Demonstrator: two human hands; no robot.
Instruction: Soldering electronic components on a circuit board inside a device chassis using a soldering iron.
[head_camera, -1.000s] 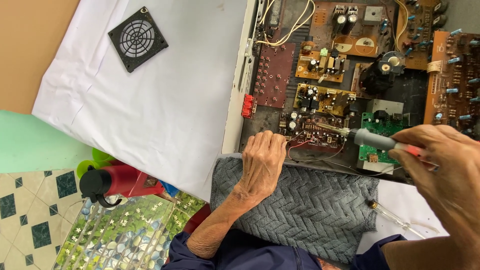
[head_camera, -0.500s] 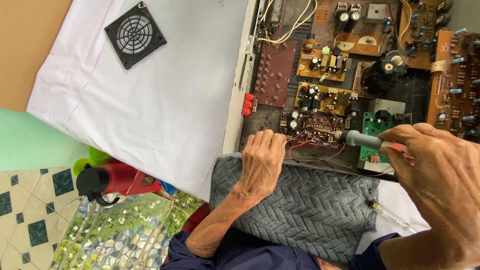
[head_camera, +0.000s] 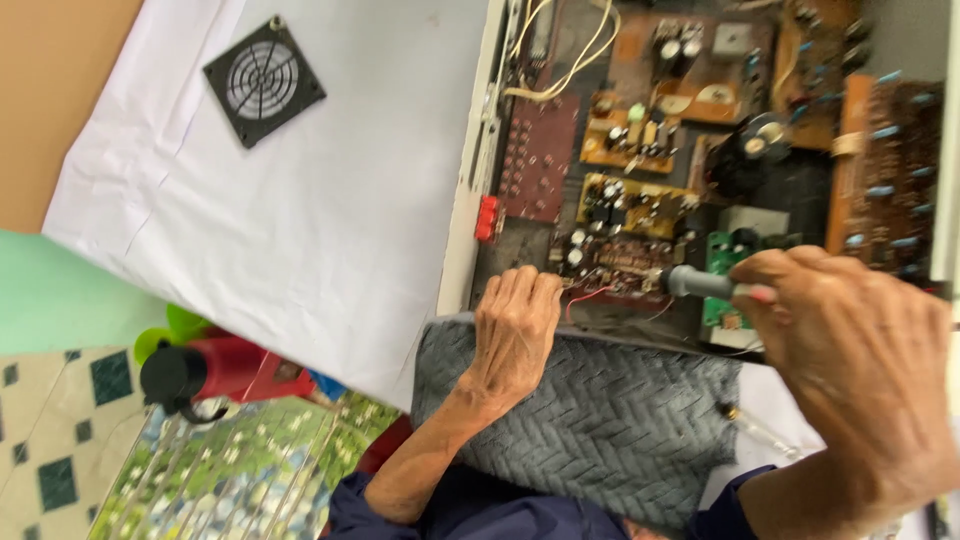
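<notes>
A white sheet (head_camera: 330, 230) covers the table, a black fan grille (head_camera: 264, 82) lying on it. The left hand (head_camera: 515, 335) rests with loosely curled fingers, grasping nothing, on a grey quilted pad (head_camera: 600, 430) at the opened chassis's (head_camera: 700, 160) edge. The right hand (head_camera: 860, 360) grips a grey-handled tool (head_camera: 700, 283) over the circuit boards.

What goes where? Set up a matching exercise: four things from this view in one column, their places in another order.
Things:
1. fan grille
2. left hand
3. right hand
4. red flask

Places:
A. on the grey quilted pad
B. below the white sheet's edge
C. on the white sheet, top left
D. holding a grey-handled tool over the circuit boards

Pairs: 1-C, 2-A, 3-D, 4-B
</notes>
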